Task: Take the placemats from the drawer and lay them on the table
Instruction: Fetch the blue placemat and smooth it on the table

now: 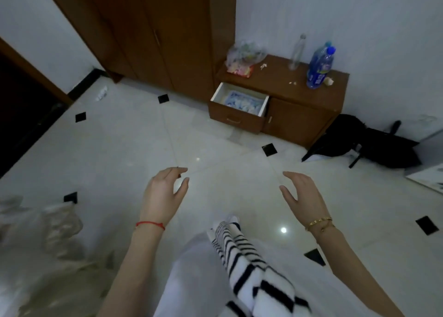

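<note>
Placemats (242, 102) sit blue-and-white in the one open drawer (239, 105) of the low cabinet (299, 115), across the floor from you; count not readable. On top: two bottles (320, 65), one bag (244, 53). Your left hand (164, 192) and right hand (303, 194) are both spread wide, empty, raised as if ready to reach. No table in view.

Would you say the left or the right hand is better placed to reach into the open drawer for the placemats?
Right, marginally. Both hands are open and empty, but the right hand is on the same side as the open drawer; the left hand would reach across.
</note>
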A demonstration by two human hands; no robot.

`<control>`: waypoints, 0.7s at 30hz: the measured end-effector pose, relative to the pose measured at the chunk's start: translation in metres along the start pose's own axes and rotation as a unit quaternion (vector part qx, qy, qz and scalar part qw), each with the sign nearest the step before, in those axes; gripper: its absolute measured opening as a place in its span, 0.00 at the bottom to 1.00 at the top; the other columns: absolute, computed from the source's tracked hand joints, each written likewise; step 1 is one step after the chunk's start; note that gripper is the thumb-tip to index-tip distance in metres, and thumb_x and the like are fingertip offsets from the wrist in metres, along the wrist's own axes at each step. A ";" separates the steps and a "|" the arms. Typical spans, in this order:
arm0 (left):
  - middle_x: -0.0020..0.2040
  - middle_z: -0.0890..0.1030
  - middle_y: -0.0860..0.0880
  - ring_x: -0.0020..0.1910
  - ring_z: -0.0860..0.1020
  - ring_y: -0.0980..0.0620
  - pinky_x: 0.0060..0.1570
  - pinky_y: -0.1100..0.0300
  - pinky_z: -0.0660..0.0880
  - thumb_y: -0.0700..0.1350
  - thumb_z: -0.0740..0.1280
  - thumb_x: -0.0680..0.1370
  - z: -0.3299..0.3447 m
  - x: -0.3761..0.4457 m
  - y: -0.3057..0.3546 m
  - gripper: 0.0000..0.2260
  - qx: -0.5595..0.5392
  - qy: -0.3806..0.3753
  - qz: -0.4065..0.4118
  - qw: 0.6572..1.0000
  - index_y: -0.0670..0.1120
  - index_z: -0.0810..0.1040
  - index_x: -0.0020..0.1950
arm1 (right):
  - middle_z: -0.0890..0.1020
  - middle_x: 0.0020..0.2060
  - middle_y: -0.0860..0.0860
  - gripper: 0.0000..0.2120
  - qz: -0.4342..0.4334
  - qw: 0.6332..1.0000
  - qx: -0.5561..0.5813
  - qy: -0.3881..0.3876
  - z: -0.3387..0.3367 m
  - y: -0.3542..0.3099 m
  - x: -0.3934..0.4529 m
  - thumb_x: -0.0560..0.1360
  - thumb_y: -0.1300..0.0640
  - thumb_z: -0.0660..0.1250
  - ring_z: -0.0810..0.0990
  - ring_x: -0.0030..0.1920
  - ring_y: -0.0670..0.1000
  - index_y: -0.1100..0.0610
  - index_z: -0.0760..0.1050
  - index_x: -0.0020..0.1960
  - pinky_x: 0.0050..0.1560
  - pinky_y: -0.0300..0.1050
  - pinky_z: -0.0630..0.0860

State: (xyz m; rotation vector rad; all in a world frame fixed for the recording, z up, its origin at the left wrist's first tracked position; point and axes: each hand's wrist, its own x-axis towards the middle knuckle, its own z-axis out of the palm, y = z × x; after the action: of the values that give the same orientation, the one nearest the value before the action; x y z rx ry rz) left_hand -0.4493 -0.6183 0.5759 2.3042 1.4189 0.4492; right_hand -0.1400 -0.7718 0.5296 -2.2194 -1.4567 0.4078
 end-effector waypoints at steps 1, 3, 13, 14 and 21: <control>0.51 0.83 0.48 0.48 0.80 0.47 0.52 0.53 0.77 0.55 0.59 0.76 0.002 0.027 0.005 0.19 0.002 -0.005 0.009 1.000 0.45 0.80 0.57 | 0.79 0.57 0.56 0.17 0.005 1.000 -0.001 0.006 -0.005 0.003 0.022 0.76 0.56 0.67 0.75 0.59 0.56 0.61 0.73 0.63 0.63 0.45 0.67; 0.52 0.83 0.48 0.48 0.80 0.46 0.51 0.53 0.77 0.55 0.58 0.76 0.007 0.077 0.016 0.20 0.010 -0.016 0.024 1.000 0.46 0.81 0.57 | 0.79 0.58 0.56 0.17 0.014 1.000 -0.004 0.014 -0.014 0.009 0.060 0.77 0.56 0.66 0.75 0.60 0.55 0.60 0.73 0.64 0.63 0.44 0.67; 0.55 0.83 0.47 0.53 0.80 0.47 0.55 0.52 0.77 0.45 0.67 0.78 0.062 0.280 0.073 0.11 0.003 -0.039 0.091 0.995 0.45 0.80 0.59 | 0.79 0.56 0.56 0.16 0.055 0.998 0.003 0.034 -0.049 0.071 0.217 0.76 0.57 0.67 0.75 0.57 0.55 0.61 0.73 0.63 0.60 0.44 0.69; 0.55 0.83 0.47 0.53 0.81 0.47 0.55 0.53 0.77 0.43 0.68 0.78 0.068 0.295 0.080 0.11 -0.002 -0.035 0.092 0.995 0.44 0.81 0.59 | 0.79 0.55 0.56 0.16 0.057 0.998 0.004 0.032 -0.054 0.078 0.233 0.76 0.57 0.67 0.75 0.56 0.55 0.61 0.74 0.63 0.59 0.45 0.71; 0.52 0.83 0.45 0.49 0.81 0.46 0.48 0.54 0.78 0.44 0.66 0.78 0.098 0.395 0.113 0.11 -0.010 -0.015 0.071 0.997 0.43 0.81 0.58 | 0.78 0.59 0.55 0.18 0.040 0.999 -0.009 0.011 -0.083 0.123 0.346 0.77 0.56 0.65 0.73 0.61 0.54 0.60 0.72 0.65 0.63 0.40 0.64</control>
State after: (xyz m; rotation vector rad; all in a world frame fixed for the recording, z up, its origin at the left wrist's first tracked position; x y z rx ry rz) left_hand -0.1450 -0.3256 0.5706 2.3956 1.2360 0.4670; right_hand 0.1339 -0.5130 0.5371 -2.2938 -1.3691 0.3972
